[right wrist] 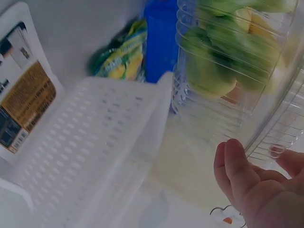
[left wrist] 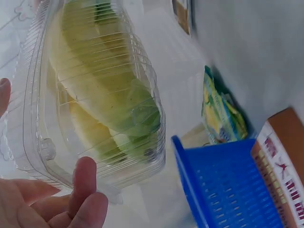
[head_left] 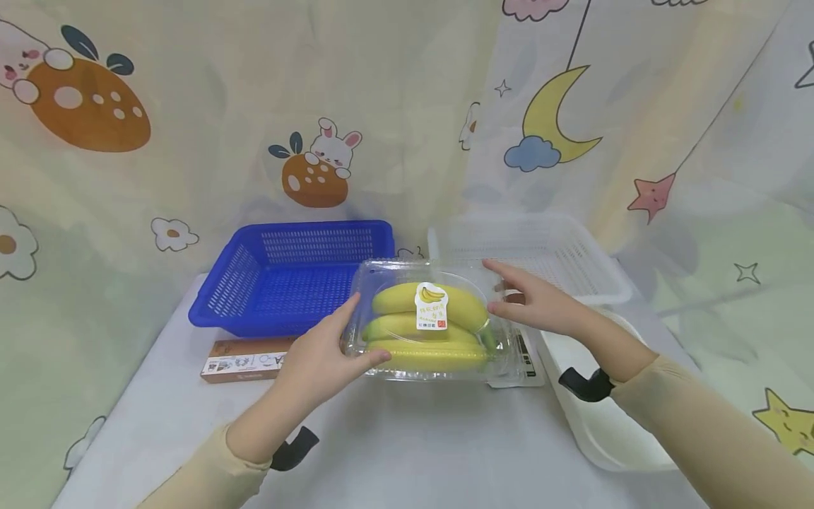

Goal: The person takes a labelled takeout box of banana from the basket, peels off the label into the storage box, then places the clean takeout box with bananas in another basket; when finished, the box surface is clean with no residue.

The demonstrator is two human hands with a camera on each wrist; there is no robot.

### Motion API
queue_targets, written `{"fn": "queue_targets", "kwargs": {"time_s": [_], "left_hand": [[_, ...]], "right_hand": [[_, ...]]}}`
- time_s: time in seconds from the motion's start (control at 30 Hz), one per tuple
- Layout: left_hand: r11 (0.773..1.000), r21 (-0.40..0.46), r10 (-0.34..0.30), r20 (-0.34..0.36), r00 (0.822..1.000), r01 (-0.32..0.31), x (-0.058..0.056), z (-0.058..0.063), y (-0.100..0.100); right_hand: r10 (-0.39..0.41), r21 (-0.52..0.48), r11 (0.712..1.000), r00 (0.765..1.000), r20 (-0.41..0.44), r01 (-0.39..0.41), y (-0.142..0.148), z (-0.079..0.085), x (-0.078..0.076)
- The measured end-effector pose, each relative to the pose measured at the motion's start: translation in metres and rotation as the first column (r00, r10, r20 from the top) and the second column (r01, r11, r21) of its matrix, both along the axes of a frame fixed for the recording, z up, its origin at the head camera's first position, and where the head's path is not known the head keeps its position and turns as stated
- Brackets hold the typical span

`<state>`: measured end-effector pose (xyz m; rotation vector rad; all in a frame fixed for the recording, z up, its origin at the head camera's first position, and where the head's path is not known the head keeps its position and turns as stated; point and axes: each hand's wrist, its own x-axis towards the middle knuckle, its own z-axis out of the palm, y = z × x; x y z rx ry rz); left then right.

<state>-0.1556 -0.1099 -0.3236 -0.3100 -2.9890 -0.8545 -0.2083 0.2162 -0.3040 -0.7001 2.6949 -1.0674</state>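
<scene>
A clear plastic clamshell box of bananas [head_left: 388, 364], its lid carrying a white banana label [head_left: 432, 311], is held up between both hands over the middle of the table. My left hand [head_left: 322, 357] grips its left end, thumb across the front and fingers at the side. In the left wrist view, fingertips [left wrist: 85, 178] curl against the box's lower edge. Around the right end is my right hand [head_left: 550, 300], fingers spread along the edge. The right wrist view shows bent fingers [right wrist: 237, 166] at the rim of the clear box [right wrist: 223, 109], stems inside.
Behind the box stand a blue plastic basket [head_left: 292, 237] on the left and a white basket [head_left: 610, 279] on the right. A brown carton [head_left: 244, 360] lies before the blue one. A flat package [head_left: 531, 364] and a white tray [head_left: 620, 435] lie right. A green-yellow packet [right wrist: 126, 57] sits between the baskets.
</scene>
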Motion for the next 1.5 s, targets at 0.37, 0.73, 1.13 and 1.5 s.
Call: {"fn": "queue_targets", "kwargs": {"time_s": [0.37,0.73,1.13,1.5], "left_hand": [[0.999,-0.044,0.024,-0.035,0.999,-0.025,0.035,-0.025,-0.001],[0.999,-0.022,0.025,-0.032,0.999,-0.025,0.052,-0.054,-0.003],[1.000,-0.024,0.012,-0.007,1.000,-0.013,0.054,-0.068,-0.008],[1.000,0.003,0.009,-0.011,1.000,-0.009,0.051,-0.088,-0.007]], "right_hand": [[0.056,0.101,0.993,0.998,0.010,-0.057,-0.003,-0.016,0.026],[0.102,0.200,0.971,0.986,0.132,-0.127,-0.006,-0.044,0.029],[0.098,0.269,0.949,0.967,0.236,-0.162,-0.015,-0.056,0.027],[0.111,0.287,0.941,0.967,0.231,-0.177,-0.013,-0.061,0.021]]}}
